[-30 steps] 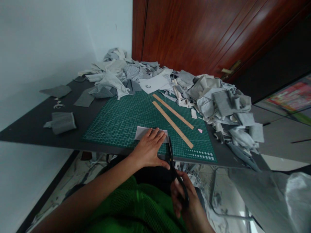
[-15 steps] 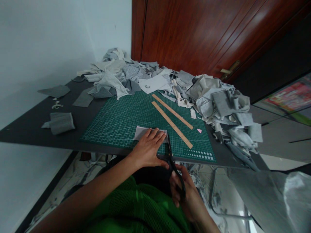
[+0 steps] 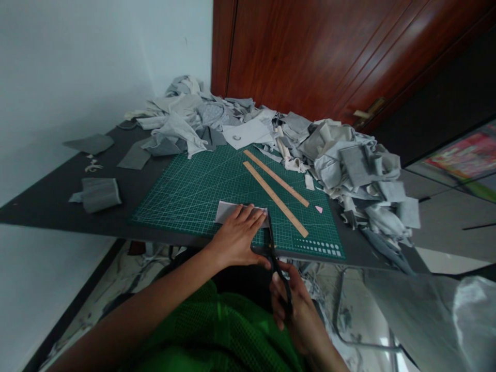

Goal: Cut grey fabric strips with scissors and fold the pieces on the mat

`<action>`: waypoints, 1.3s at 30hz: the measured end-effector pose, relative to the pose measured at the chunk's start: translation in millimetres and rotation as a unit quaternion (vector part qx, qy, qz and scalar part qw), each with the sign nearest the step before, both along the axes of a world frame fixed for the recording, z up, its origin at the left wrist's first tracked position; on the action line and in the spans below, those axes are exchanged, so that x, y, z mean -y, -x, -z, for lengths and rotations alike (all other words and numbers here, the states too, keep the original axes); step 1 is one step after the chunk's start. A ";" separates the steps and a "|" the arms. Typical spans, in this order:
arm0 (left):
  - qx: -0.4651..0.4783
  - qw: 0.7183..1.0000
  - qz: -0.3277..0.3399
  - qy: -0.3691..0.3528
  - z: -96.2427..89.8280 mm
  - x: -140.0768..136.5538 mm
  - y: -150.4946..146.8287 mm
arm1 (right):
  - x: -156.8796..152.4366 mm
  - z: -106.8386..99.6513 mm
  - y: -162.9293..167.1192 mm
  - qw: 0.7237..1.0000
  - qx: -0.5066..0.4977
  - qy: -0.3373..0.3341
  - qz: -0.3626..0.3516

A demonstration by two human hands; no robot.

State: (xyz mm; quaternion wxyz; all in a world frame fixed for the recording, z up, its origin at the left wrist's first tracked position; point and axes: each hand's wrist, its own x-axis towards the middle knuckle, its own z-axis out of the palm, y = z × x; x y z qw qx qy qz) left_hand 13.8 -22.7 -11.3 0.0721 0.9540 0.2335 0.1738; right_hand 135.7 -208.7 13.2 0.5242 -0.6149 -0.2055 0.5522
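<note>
Near the front edge of the green cutting mat [image 3: 186,186] lies a small pale grey fabric piece [image 3: 223,212]. My left hand [image 3: 237,235] presses down on it with fingers stretched out flat, covering its middle. Black scissors [image 3: 272,253] are in my right hand [image 3: 292,297], its fingers around the handles below the table edge. The blades point away from me along the right end of the fabric. My left thumb is close to the scissors' pivot; whether it touches them I cannot tell.
Two wooden rulers [image 3: 275,199] lie slanted on the mat, with a small pink triangular piece [image 3: 319,209] to their right. Grey and white fabric scraps [image 3: 217,116] are heaped along the back and right [image 3: 349,155]. A folded grey cloth [image 3: 101,195] sits at left.
The scissors' handles and my right hand have shifted slightly, with the handle loops looking closer together. My left hand stays on the fabric. The whole view has moved a little.
</note>
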 end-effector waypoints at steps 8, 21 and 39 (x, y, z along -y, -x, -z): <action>0.006 1.000 0.001 0.003 1.3 -0.2 0.2 | 1.4 -0.7 1.5 1.000 0.004 -0.009 -0.003; 0.014 1.000 0.002 0.006 1.6 -0.2 -0.3 | 3.3 3.7 1.7 1.000 -0.001 -0.010 0.009; 0.012 1.000 0.002 0.020 1.2 -0.1 -0.2 | 4.4 4.5 0.1 1.000 0.008 -0.009 -0.006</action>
